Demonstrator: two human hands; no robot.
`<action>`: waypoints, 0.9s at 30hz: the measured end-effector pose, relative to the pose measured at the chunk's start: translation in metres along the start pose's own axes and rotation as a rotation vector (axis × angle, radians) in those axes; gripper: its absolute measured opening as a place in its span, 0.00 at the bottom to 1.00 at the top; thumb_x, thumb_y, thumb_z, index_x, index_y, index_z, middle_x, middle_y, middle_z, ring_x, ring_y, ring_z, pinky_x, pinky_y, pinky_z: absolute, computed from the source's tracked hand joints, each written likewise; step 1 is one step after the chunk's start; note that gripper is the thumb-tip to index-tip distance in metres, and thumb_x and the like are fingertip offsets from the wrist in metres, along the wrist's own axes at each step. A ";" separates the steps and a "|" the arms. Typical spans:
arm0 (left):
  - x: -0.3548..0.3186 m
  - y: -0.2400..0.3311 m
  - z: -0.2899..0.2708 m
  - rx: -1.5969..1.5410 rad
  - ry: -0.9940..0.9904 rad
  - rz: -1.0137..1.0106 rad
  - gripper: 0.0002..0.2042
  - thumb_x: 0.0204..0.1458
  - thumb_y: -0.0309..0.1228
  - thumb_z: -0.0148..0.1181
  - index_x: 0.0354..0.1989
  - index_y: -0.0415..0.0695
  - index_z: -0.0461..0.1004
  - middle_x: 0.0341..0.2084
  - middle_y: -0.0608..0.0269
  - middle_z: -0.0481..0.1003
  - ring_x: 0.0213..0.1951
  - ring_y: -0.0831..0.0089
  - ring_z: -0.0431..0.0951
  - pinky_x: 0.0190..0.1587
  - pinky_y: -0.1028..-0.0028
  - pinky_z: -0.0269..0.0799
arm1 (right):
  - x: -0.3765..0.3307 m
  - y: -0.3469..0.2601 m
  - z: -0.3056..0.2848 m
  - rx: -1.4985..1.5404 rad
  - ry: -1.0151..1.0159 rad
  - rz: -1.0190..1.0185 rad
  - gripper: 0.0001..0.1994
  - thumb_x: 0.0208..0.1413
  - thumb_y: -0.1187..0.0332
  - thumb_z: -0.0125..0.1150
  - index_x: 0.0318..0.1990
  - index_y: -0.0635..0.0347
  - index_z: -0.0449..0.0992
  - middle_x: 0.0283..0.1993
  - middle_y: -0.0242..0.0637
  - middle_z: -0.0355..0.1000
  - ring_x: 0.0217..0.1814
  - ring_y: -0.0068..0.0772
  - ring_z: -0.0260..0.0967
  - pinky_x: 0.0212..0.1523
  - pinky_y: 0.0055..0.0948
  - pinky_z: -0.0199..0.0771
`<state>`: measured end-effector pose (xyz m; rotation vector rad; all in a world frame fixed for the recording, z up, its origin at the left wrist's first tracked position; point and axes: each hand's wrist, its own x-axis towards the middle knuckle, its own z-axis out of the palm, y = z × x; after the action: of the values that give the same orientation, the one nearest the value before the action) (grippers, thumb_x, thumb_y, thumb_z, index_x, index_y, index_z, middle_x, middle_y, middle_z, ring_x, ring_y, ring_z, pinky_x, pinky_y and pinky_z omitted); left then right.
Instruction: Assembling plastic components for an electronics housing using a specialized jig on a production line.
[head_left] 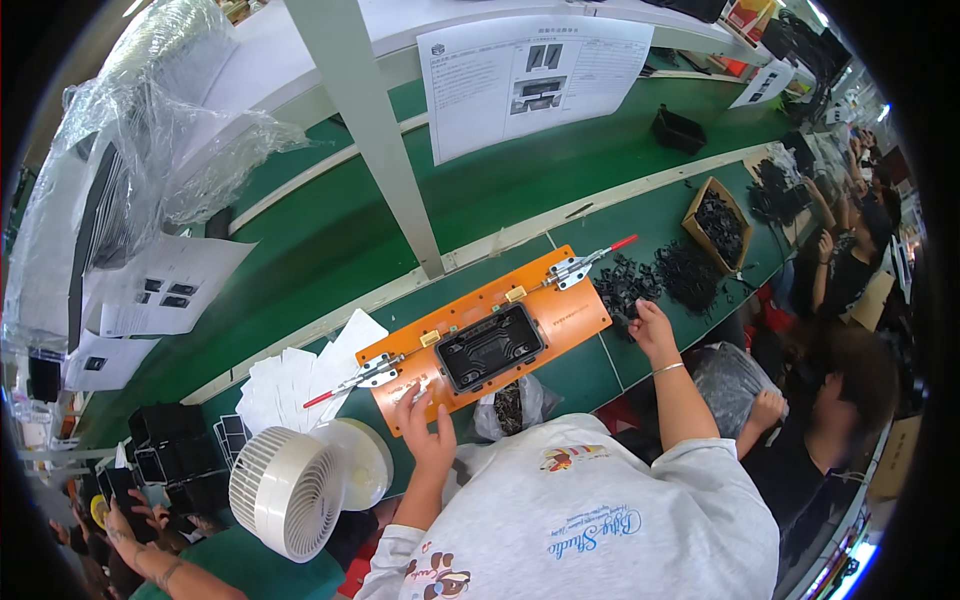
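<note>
An orange fixture board (580, 318) lies on the green bench in front of me, with a black rectangular plastic housing (490, 348) seated in its middle. A toggle clamp with a red handle is mounted at each end: the left clamp (378, 372) and the right clamp (570, 270). My left hand (428, 438) is over the board's near left edge, fingers spread, holding nothing. My right hand (655, 332) is at the near edge of a pile of small black parts (625, 283), its fingertips pinched together. Whatever is between them is too small to make out.
A white fan (285, 490) stands at the left, beside white paper sheets (300, 385). Stacked black trays (170, 440) sit farther left. A carton (715, 225) of black parts is at the far right. A plastic bag (515, 408) lies below the board. Co-workers sit on both sides.
</note>
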<state>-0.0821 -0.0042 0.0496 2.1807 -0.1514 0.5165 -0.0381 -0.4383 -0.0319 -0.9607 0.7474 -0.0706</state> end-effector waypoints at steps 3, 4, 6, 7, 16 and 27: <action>0.005 0.005 0.003 -0.203 -0.080 -0.119 0.11 0.48 0.21 0.57 0.42 0.38 0.72 0.38 0.53 0.71 0.40 0.65 0.72 0.43 0.72 0.67 | -0.037 -0.011 0.044 0.104 -0.164 0.014 0.03 0.56 0.69 0.56 0.35 0.54 0.69 0.29 0.29 0.69 0.24 0.20 0.63 0.25 0.20 0.64; 0.003 0.010 0.004 -0.365 -0.170 -0.265 0.09 0.49 0.21 0.56 0.39 0.37 0.73 0.34 0.56 0.72 0.36 0.70 0.74 0.39 0.75 0.69 | -0.054 -0.011 0.064 0.079 -0.227 0.024 0.02 0.56 0.70 0.56 0.35 0.54 0.70 0.30 0.29 0.69 0.23 0.21 0.63 0.25 0.21 0.65; 0.010 0.022 0.019 -0.552 -0.313 -0.343 0.06 0.52 0.23 0.56 0.38 0.38 0.74 0.29 0.63 0.71 0.31 0.78 0.72 0.34 0.81 0.68 | -0.081 -0.010 0.098 0.039 -0.345 0.037 0.02 0.56 0.70 0.56 0.34 0.55 0.70 0.30 0.30 0.70 0.24 0.20 0.63 0.25 0.21 0.67; 0.016 0.032 0.025 -0.724 -0.424 -0.432 0.07 0.52 0.25 0.57 0.39 0.39 0.74 0.29 0.65 0.71 0.31 0.79 0.72 0.34 0.81 0.68 | -0.095 -0.006 0.116 0.012 -0.387 0.047 0.02 0.55 0.71 0.57 0.33 0.55 0.70 0.31 0.30 0.70 0.24 0.19 0.64 0.26 0.22 0.67; 0.041 0.059 0.032 -1.000 -0.603 -0.689 0.12 0.54 0.21 0.52 0.48 0.38 0.67 0.31 0.62 0.74 0.28 0.79 0.73 0.27 0.80 0.67 | -0.164 0.014 0.191 -0.136 -0.623 0.140 0.03 0.57 0.72 0.54 0.36 0.61 0.71 0.32 0.35 0.72 0.30 0.24 0.70 0.31 0.25 0.73; 0.041 0.064 0.046 -1.237 -0.533 -0.912 0.08 0.53 0.24 0.56 0.40 0.42 0.67 0.27 0.68 0.70 0.26 0.81 0.68 0.27 0.82 0.62 | -0.141 0.010 0.182 -0.074 -0.711 0.416 0.08 0.56 0.73 0.55 0.42 0.63 0.72 0.34 0.35 0.73 0.29 0.25 0.70 0.32 0.25 0.74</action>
<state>-0.0494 -0.0765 0.0887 0.9184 0.2048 -0.5807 -0.0362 -0.2495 0.1006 -0.8033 0.2736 0.6375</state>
